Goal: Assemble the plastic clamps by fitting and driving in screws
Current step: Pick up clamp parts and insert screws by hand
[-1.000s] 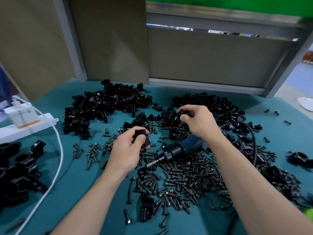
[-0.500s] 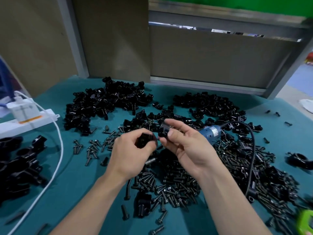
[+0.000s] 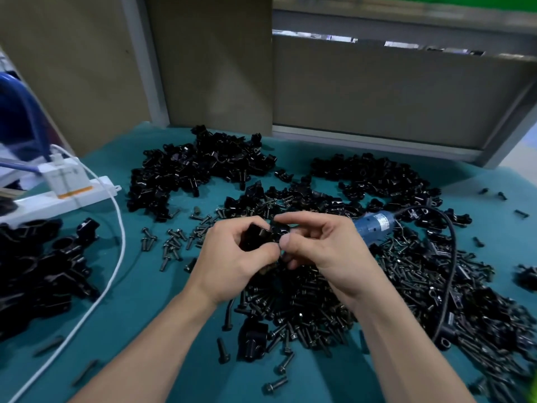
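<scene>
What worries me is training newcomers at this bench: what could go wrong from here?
The left hand and right hand pinch clamp parts above the screw pile; a slip could lose one among look-alike black pieces.
The blue screwdriver lies just beyond the right hand, its black cable looping over the screws; a forearm might snag it.

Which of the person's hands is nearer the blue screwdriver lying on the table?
Right. The right hand is just beside the blue screwdriver; the left hand is farther off, across the clamp piece both hold.
</scene>
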`<control>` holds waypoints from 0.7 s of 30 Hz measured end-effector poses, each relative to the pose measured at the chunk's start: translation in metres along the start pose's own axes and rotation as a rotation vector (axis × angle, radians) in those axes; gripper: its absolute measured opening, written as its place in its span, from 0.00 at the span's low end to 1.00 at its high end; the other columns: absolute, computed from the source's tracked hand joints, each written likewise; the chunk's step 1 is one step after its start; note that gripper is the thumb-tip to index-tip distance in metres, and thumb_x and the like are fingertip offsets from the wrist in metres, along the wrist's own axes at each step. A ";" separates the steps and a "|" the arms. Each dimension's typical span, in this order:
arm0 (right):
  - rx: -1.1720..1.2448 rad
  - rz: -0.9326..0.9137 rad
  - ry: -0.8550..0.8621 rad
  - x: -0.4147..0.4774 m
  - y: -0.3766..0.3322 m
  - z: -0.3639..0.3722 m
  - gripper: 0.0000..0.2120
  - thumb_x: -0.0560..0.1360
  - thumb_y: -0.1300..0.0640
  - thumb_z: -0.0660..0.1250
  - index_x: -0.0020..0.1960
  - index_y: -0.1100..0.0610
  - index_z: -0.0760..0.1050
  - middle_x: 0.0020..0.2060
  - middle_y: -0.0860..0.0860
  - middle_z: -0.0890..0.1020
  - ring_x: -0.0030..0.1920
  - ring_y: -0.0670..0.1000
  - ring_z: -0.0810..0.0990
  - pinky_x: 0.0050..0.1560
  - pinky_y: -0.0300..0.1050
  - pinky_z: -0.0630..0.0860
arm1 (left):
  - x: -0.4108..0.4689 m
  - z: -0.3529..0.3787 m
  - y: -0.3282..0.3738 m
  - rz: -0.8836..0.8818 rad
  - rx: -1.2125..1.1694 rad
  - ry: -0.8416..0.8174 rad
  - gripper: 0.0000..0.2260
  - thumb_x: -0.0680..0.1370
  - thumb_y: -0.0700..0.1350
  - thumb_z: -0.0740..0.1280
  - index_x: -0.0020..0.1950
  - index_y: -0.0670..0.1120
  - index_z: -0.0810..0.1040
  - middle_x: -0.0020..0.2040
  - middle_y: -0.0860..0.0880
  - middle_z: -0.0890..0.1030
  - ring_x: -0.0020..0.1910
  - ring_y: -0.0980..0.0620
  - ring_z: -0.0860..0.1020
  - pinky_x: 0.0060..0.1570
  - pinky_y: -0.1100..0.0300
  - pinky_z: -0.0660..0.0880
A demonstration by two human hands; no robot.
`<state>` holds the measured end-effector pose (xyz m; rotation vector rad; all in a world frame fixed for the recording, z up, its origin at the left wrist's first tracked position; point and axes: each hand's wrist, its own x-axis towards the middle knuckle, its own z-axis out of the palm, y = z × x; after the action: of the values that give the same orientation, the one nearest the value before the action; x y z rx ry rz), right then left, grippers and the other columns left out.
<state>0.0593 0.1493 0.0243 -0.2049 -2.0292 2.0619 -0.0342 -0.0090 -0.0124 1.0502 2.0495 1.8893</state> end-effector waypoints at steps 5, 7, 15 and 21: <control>-0.097 0.012 -0.021 -0.005 -0.009 -0.003 0.02 0.73 0.55 0.78 0.46 0.51 0.88 0.29 0.54 0.82 0.25 0.48 0.76 0.23 0.37 0.69 | 0.001 0.004 -0.001 -0.083 -0.138 -0.068 0.12 0.71 0.51 0.72 0.36 0.43 0.81 0.26 0.41 0.77 0.22 0.46 0.72 0.22 0.63 0.66; -0.086 0.000 -0.053 -0.006 -0.009 -0.002 0.04 0.75 0.54 0.77 0.48 0.47 0.88 0.30 0.53 0.82 0.24 0.48 0.75 0.23 0.37 0.67 | 0.001 0.005 -0.001 -0.094 -0.203 -0.070 0.15 0.70 0.51 0.72 0.36 0.38 0.80 0.26 0.38 0.75 0.22 0.46 0.72 0.20 0.64 0.64; -0.035 -0.026 -0.028 0.001 -0.011 0.001 0.09 0.68 0.55 0.78 0.47 0.45 0.89 0.45 0.48 0.89 0.48 0.44 0.87 0.48 0.31 0.78 | 0.004 0.003 0.008 -0.155 -0.422 -0.100 0.09 0.68 0.51 0.73 0.37 0.46 0.82 0.25 0.48 0.74 0.19 0.57 0.70 0.22 0.65 0.61; 0.219 0.090 -0.093 -0.002 -0.005 0.004 0.11 0.68 0.57 0.75 0.50 0.56 0.88 0.46 0.58 0.88 0.44 0.52 0.88 0.41 0.41 0.83 | 0.002 0.002 0.009 -0.267 -0.544 -0.135 0.09 0.67 0.51 0.73 0.31 0.49 0.77 0.22 0.47 0.72 0.16 0.58 0.65 0.19 0.66 0.54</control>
<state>0.0602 0.1451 0.0296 -0.1661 -1.8563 2.3695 -0.0313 -0.0066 -0.0036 0.7025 1.3922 1.9949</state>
